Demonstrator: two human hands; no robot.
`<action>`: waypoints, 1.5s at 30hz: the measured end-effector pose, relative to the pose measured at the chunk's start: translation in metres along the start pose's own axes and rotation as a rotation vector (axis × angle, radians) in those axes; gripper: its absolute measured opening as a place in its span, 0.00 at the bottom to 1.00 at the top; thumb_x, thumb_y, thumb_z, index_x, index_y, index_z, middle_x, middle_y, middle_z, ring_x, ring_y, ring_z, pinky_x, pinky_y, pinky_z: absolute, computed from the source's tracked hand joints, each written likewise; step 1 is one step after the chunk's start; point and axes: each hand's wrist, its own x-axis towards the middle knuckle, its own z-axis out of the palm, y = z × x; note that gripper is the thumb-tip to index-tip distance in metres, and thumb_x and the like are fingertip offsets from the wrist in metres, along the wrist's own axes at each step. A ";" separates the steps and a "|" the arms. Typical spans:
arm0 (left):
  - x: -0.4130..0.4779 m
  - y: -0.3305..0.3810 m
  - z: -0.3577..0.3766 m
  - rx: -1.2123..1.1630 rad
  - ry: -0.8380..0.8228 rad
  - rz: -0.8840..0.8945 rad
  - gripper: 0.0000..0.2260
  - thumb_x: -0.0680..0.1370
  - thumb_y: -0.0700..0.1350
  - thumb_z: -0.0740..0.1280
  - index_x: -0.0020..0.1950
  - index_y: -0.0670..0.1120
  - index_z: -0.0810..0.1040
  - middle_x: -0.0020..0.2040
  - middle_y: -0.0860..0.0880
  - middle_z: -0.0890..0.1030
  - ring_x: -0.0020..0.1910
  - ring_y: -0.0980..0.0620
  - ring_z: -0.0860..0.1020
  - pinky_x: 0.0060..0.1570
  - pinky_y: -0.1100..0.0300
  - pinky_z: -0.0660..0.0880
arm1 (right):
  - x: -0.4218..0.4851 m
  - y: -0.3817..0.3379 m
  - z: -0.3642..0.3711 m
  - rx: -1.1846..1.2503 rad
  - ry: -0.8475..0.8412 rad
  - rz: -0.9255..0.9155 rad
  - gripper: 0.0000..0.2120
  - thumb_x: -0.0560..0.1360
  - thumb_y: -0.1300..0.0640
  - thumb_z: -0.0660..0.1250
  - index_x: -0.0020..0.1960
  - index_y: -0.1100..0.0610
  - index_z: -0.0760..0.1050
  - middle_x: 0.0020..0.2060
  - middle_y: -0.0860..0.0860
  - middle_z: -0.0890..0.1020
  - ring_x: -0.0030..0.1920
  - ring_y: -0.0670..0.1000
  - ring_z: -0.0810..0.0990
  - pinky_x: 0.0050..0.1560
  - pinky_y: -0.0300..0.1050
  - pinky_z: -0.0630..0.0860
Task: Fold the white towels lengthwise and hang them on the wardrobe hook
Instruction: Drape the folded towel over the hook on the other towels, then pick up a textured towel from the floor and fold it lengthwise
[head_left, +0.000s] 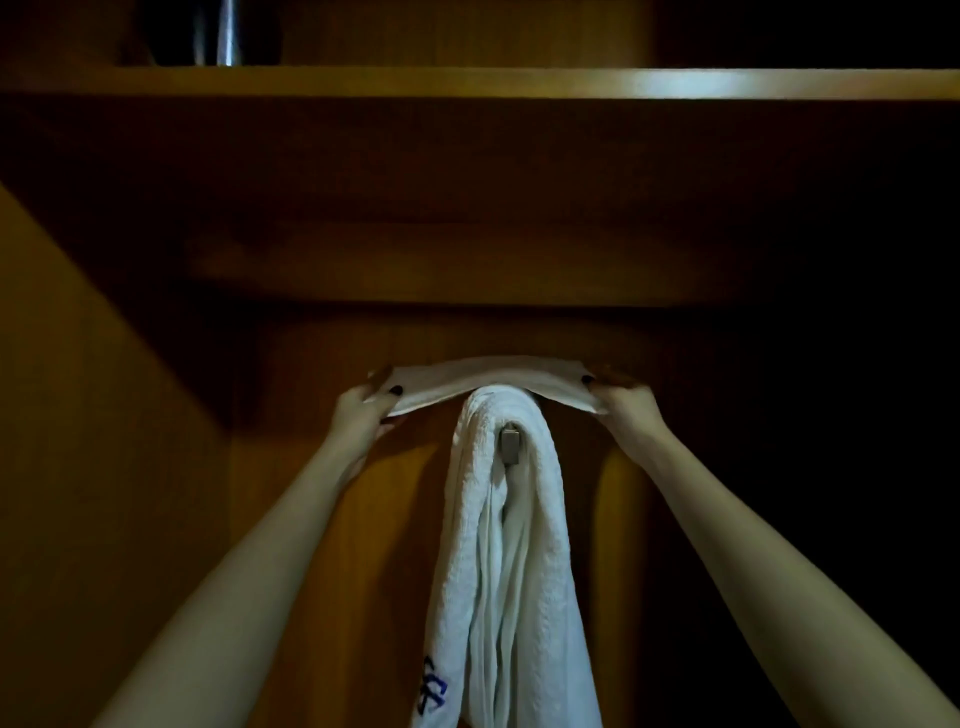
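A white towel with blue stitching near its bottom hangs draped over a metal hook on the wardrobe's back panel. Just above the hook, a second folded white towel is stretched flat and horizontal between both hands, lying across the top of the hung towel. My left hand pinches its left end, thumb on top. My right hand pinches its right end the same way. Both arms reach up from the bottom corners.
A wooden shelf runs across the top, with a dark object and a shiny metal piece on it. The wardrobe's side wall stands on the left. The right side lies in deep shadow.
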 end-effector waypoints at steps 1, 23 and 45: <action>0.002 -0.005 0.003 -0.037 -0.005 -0.027 0.19 0.78 0.35 0.63 0.69 0.38 0.69 0.66 0.41 0.73 0.59 0.47 0.75 0.46 0.62 0.76 | 0.001 0.008 0.001 0.014 0.012 0.031 0.18 0.77 0.70 0.63 0.66 0.64 0.74 0.58 0.58 0.78 0.61 0.58 0.77 0.66 0.55 0.72; -0.066 -0.058 0.012 0.086 -0.156 -0.186 0.16 0.80 0.50 0.63 0.67 0.58 0.73 0.65 0.51 0.76 0.55 0.52 0.77 0.49 0.60 0.76 | -0.065 0.071 0.004 -0.122 -0.008 0.107 0.22 0.79 0.57 0.64 0.72 0.52 0.69 0.43 0.49 0.80 0.35 0.47 0.75 0.35 0.37 0.74; -0.390 -0.097 -0.072 1.135 -0.468 0.209 0.21 0.79 0.52 0.61 0.73 0.58 0.63 0.64 0.50 0.68 0.60 0.48 0.70 0.48 0.56 0.69 | -0.469 0.106 -0.050 -1.165 -0.170 0.363 0.27 0.80 0.50 0.61 0.76 0.54 0.58 0.70 0.61 0.63 0.57 0.59 0.77 0.55 0.55 0.78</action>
